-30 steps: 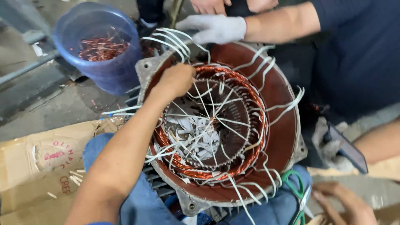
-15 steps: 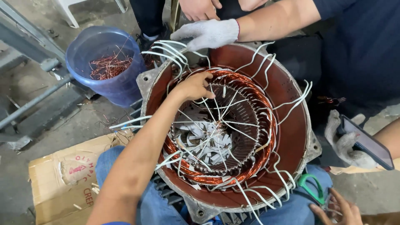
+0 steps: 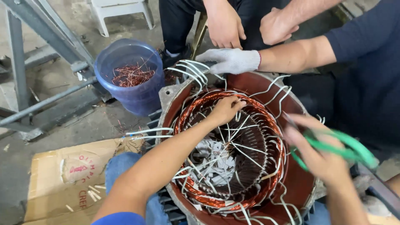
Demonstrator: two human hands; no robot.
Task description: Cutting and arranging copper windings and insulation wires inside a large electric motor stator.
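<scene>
My left arm reaches in from the lower left, and my left hand rests on the upper rim of the copper winding, fingers curled closed on the wires there. My right hand hovers over the right side of the stator, blurred, fingers gripping green scissors. White sleeved leads stick out all around the coil. A co-worker's gloved hand presses the far rim, with two bare hands beyond it. A blue bucket of copper scraps stands to the left, cardboard on the floor.
</scene>
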